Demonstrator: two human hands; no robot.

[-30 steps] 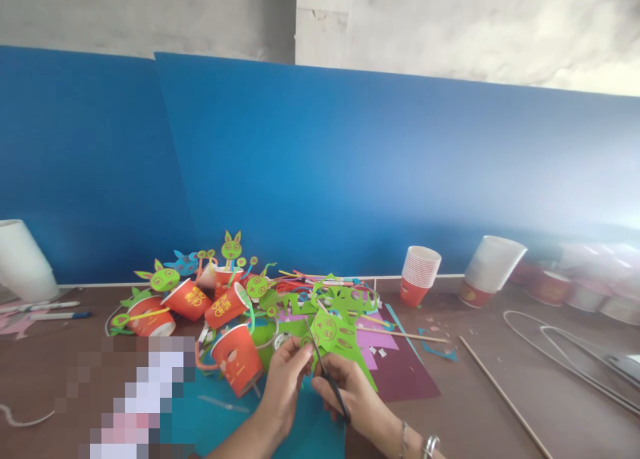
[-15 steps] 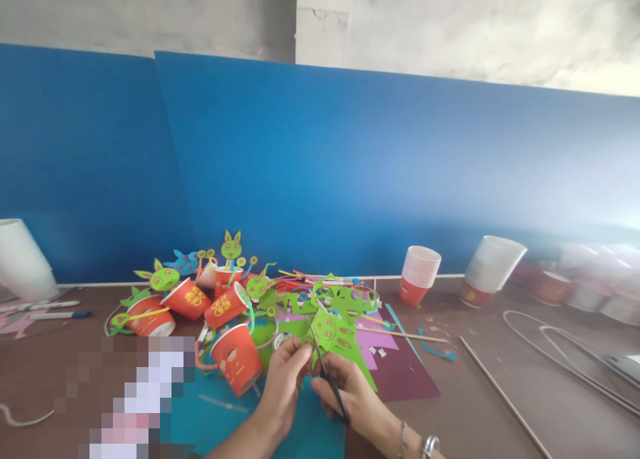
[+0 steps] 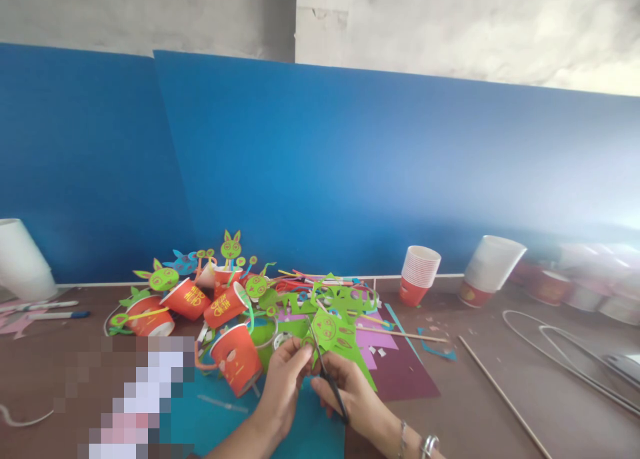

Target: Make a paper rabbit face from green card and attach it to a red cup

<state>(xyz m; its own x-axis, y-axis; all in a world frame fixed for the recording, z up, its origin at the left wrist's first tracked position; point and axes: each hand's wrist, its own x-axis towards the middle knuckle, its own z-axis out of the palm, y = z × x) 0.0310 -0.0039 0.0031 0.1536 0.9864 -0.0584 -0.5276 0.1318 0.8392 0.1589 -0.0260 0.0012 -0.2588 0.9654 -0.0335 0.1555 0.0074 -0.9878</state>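
My right hand (image 3: 345, 382) is closed round the dark handles of a pair of scissors (image 3: 331, 382), whose blades point away from me and upward. Just left of it, my left hand (image 3: 289, 372) pinches a small piece of green paper at the blades; fingers cover most of that piece. Right behind the hands lies a green paper rabbit head (image 3: 326, 331) with drawn features, on larger green paper. A red paper cup (image 3: 237, 360) with a face and bent straw arms lies tilted beside my left hand. Under my wrists is a teal sheet (image 3: 310, 432).
Several decorated red cups (image 3: 187, 299) with green rabbit heads crowd the left middle. Stacked cups (image 3: 419, 276) stand by the blue partition (image 3: 350, 166). A wooden stick (image 3: 500, 392) and a cable (image 3: 565, 352) lie at right. Maroon paper (image 3: 405, 376) and scraps lie nearby.
Almost nothing differs. Both hands stay in place with the scissors between them, and the green piece at the left fingertips shows slightly less.
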